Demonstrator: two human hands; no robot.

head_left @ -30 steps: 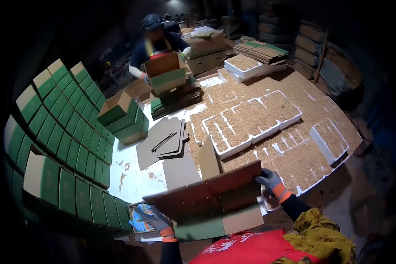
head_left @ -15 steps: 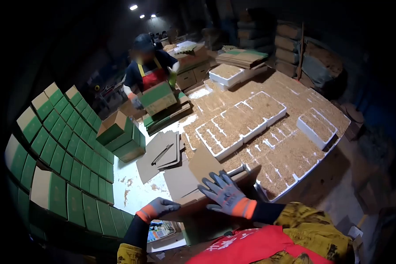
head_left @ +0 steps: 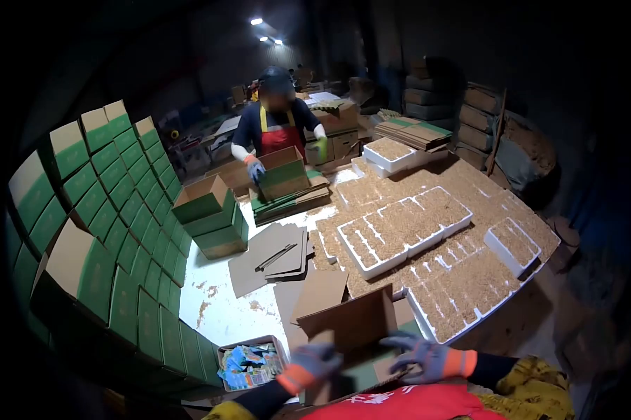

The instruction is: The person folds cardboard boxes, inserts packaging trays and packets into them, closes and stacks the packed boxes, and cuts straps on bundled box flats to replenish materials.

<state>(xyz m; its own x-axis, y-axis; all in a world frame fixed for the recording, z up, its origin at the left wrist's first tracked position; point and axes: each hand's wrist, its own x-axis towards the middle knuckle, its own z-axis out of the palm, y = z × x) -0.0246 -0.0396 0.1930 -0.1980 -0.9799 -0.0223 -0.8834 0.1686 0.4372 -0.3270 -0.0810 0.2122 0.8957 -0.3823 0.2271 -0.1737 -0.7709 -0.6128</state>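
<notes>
An open cardboard box (head_left: 354, 323) with flaps raised stands at the table's near edge, right in front of my red apron. My left hand (head_left: 317, 362), in a grey glove with an orange cuff, is at the box's left side; its fingers are smeared by motion. At the right side, my right hand (head_left: 417, 355), gloved alike, reaches over the box's near right part with fingers stretched and apart. Whether either hand presses on the cardboard, I cannot tell. Flat grey-brown cardboard sheets (head_left: 263, 262) lie beyond the box, with thin dark strips (head_left: 276, 257) on top.
Stacked green boxes (head_left: 123, 203) line the left. A small box of colourful packets (head_left: 249, 365) sits left of my hands. White trays (head_left: 382, 260) filled with brown grainy material cover the right. Across the table, a co-worker (head_left: 277, 126) handles a green box (head_left: 284, 173).
The box at my hands has turned upright, its inside and raised flaps now showing. My right hand has left the flap and moved lower right; my left hand has moved right and down.
</notes>
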